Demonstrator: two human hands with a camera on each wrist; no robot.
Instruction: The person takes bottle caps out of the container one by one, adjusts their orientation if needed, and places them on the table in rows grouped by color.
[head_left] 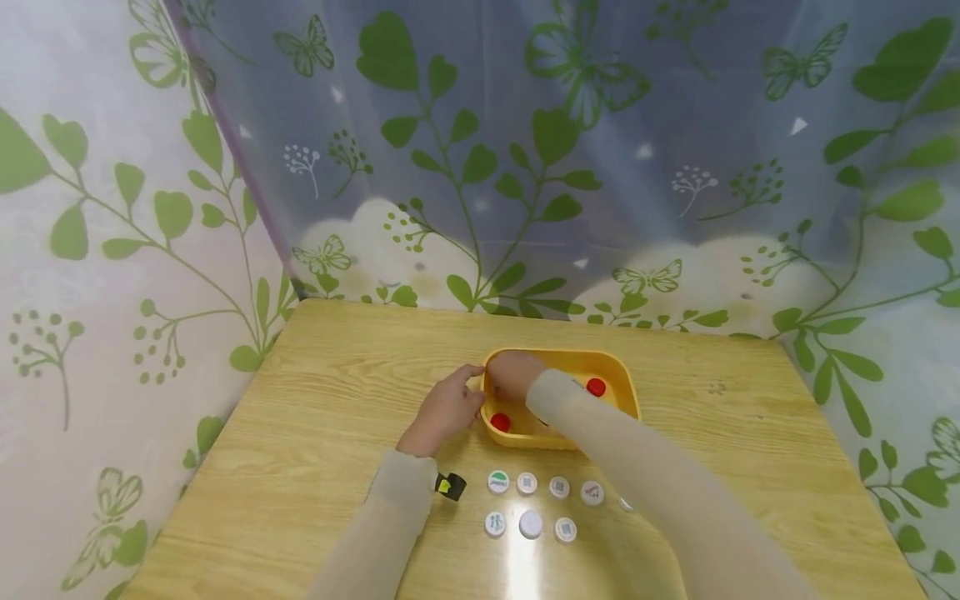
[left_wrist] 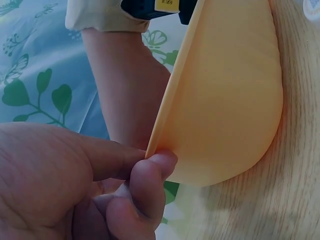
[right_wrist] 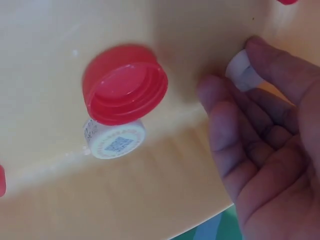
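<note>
A yellow plastic bin [head_left: 560,352] stands on the wooden table. My left hand [head_left: 448,407] pinches its left rim between thumb and finger, with the bin's outer wall [left_wrist: 225,95] beside the fingers in the left wrist view. Inside the bin, my right hand [head_left: 516,375] holds a small white bottle cap [right_wrist: 243,71] between thumb and fingers. Close to that hand, a red cap [right_wrist: 124,85] lies tilted against a white cap with a printed code [right_wrist: 118,140]. The head view shows more red caps, one at the front left [head_left: 500,422] and one at the right [head_left: 596,387].
In front of the bin, several white caps lie in two rows, among them a green-and-white one [head_left: 498,481] and a plain one [head_left: 530,523]. My right forearm [head_left: 637,450] crosses over the bin's front edge and hides part of the upper row. A patterned curtain [head_left: 480,167] hangs behind the table.
</note>
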